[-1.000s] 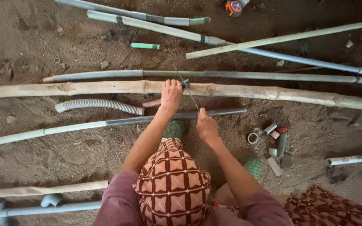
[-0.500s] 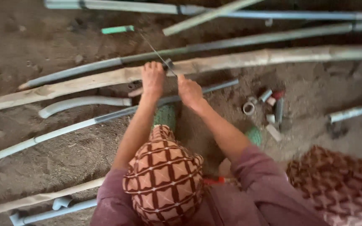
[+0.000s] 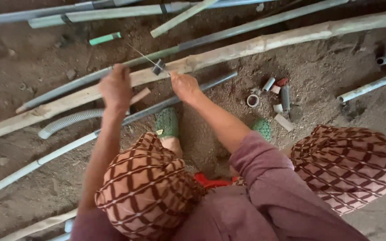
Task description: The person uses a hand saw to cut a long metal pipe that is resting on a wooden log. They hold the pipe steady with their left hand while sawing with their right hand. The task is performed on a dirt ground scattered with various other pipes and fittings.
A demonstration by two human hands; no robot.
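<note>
While the left hand (image 3: 116,87) closes on a wooden stick (image 3: 139,95), the right hand (image 3: 185,85) pinches a thin wire (image 3: 144,57) slanting up-left across the long pole (image 3: 255,44), nearer the right fingers

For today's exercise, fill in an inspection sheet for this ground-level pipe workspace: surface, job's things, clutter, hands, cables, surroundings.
Surface: bare sandy ground.
Job's things: long wooden pole; thin wire with a small dark piece over it.
Clutter: short pipe offcuts, green stub, corrugated hose.
Hands: left hand shut on a wooden stick; right hand at the wire end, grip blurred.
Cables: nothing seen besides the wire.
Surroundings: grey pipes lying across.
</note>
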